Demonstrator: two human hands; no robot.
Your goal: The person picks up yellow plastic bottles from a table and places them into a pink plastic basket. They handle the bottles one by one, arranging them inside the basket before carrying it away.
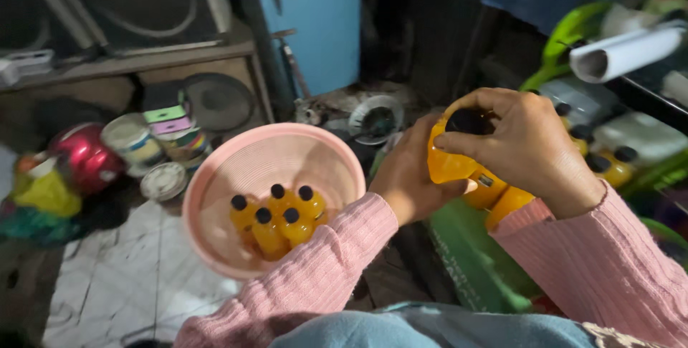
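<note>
The right hand [527, 144] is curled over the top of a small orange bottle [451, 165], its fingers bent around the black cap [469, 121] and the thumb pressed along the bottle's shoulder, so the hand is closed on the cap end. The left hand [408, 176] wraps the same bottle from the 9 o'clock side, fingers closed around its body and mostly hidden behind it. The bottle sits tilted between the two hands at about 2 o'clock from the middle of the view; it is filled with a bright orange liquid, and a small label patch shows near its lower part. A second orange bottle [507, 205] lies just beneath the right wrist, touching the pink ribbed sleeve [602, 262]. At 8 o'clock from the hands stands a pink plastic basket [215, 176] with ribbed walls, holding five more small orange bottles with black caps [279, 219], packed upright and touching each other. The basket rests on a pale marbled floor [115, 276]. Beyond it, at 10 o'clock, sit a stack of coloured round tins [172, 129] and a red helmet-like object [86, 158]. At 3 o'clock, more capped orange bottles [609, 165] stand near white jugs [638, 136], partly hidden by the right hand.
</note>
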